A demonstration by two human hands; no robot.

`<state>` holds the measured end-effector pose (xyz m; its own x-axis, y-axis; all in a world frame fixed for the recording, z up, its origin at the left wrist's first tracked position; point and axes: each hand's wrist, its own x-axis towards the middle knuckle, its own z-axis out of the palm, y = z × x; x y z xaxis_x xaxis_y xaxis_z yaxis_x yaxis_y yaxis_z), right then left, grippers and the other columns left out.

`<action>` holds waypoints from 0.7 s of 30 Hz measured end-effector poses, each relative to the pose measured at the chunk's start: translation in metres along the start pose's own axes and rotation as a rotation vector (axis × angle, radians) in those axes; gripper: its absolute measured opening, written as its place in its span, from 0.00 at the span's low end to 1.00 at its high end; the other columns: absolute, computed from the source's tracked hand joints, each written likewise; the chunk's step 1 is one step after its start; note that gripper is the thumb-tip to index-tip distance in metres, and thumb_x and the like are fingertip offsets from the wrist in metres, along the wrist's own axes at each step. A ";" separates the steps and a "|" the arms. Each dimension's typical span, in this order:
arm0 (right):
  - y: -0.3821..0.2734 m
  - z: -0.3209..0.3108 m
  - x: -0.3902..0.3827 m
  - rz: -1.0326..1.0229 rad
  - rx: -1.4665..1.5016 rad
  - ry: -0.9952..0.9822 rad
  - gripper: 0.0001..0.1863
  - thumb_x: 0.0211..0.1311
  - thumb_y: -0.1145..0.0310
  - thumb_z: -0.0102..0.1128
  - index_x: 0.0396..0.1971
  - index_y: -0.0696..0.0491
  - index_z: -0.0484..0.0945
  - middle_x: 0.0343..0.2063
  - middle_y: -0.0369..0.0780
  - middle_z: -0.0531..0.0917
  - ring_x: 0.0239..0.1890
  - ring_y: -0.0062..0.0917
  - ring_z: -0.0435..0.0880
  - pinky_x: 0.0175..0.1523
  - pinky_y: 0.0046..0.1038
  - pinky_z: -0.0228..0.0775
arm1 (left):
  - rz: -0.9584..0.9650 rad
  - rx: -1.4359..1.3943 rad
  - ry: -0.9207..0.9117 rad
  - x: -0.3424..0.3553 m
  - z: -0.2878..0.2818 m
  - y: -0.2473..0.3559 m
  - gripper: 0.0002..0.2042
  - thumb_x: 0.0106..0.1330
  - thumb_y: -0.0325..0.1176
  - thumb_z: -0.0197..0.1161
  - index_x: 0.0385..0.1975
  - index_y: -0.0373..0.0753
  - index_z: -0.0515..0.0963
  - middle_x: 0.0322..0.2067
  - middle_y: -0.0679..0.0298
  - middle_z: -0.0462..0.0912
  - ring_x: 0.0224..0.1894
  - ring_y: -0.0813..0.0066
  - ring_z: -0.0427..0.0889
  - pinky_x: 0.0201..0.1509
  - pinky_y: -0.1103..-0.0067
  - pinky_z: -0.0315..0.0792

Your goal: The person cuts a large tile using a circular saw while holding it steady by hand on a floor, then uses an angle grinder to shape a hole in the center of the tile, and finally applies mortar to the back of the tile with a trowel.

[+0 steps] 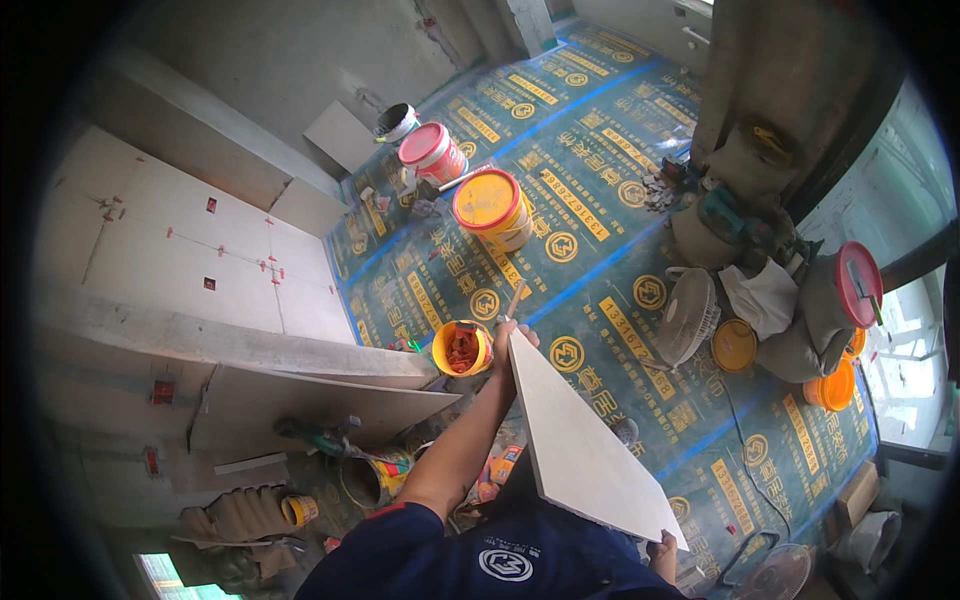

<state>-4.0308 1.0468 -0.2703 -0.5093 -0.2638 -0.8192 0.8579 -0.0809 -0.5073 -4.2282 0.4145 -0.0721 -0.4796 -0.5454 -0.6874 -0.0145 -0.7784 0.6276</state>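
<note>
My left hand (508,350) is closed at the upper left corner of a pale rectangular tile (590,450), with a thin wooden stick (517,298) rising from the grip. My right hand (662,550) grips the tile's lower right corner, and the tile is held tilted across my body. Just left of my left hand is a small yellow bucket (460,352) of red plastic pieces. A large pale board (310,395) leans at the lower left, with a green power tool (310,430) by it.
Lidded buckets (485,212) (430,150) stand on the green protective floor sheet (600,250). Tiles with red spacers (180,240) line the left wall. A white fan (690,320), sacks (760,290) and orange buckets (830,385) crowd the right side by the window, with a cord (750,470).
</note>
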 end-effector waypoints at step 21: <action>-0.353 0.360 -0.016 -0.072 0.304 0.528 0.21 0.64 0.76 0.50 0.57 0.58 0.66 0.48 0.46 0.78 0.48 0.38 0.81 0.51 0.39 0.80 | 0.182 -0.309 -0.007 0.046 -0.027 0.349 0.11 0.63 0.42 0.58 0.33 0.41 0.72 0.29 0.58 0.76 0.38 0.61 0.81 0.42 0.67 0.78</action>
<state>-4.3005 0.7334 0.0184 -0.4645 0.2581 -0.8472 0.7616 -0.3718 -0.5308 -4.2314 0.1095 0.1051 -0.4556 -0.6824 -0.5716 0.3373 -0.7266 0.5986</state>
